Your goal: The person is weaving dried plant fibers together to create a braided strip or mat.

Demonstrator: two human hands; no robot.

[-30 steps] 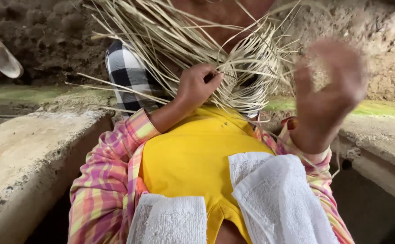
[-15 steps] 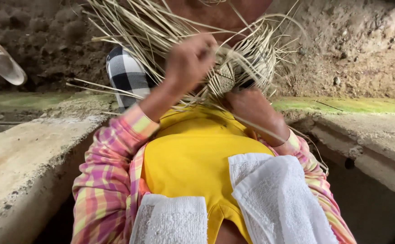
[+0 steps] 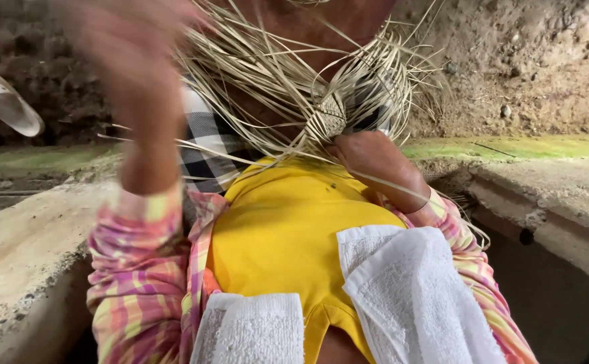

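Head view: outdoors, between two pale concrete ledges [image 3: 18, 243] with a dark gap underneath, a green mossy strip behind them and a rough earth bank [image 3: 530, 67] at the back; a white sandal [image 3: 5, 101] at far left. Yellow shirt [image 3: 288, 236] and white towel [image 3: 402, 296] filling the foreground, checked cloth [image 3: 207, 141] beyond. Small woven piece [image 3: 328, 118] held up at centre, just above the shirt, long axis roughly upright and leaning a little right, its loose straw strands [image 3: 261, 61] fanning up and outward to both sides. Right hand [image 3: 368, 158] closed around the lower edge of the woven piece, gripping from below. Left hand [image 3: 133, 47] raised at upper left, blurred, well clear of the weave; whether open or holding a strand cannot be told. Against half a second ago: left hand off the strands and swung up and leftwards, right hand and woven piece in the same place.
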